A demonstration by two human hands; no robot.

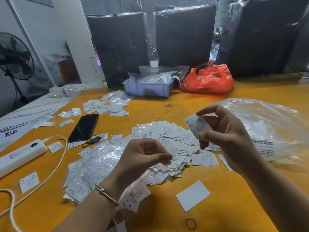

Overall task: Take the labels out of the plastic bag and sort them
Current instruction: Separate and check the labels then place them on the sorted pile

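My right hand [222,131] pinches 1 label [198,126] by its edges, above the loose pile [167,148] on the table [217,206]. Left hand [143,156] curled; thumb and fingertips pinched, contents unclear. Labels look thin, light, floppy: grip at corners, 1 at a time.

Table [234,190]: smooth orange wood, slight sheen. Labels [167,136]: matt white paper. Plastic bag [270,128]: clear, crinkled, glossy film. Phone [84,127]: glossy black. Bracelet [107,195]: polished metal.
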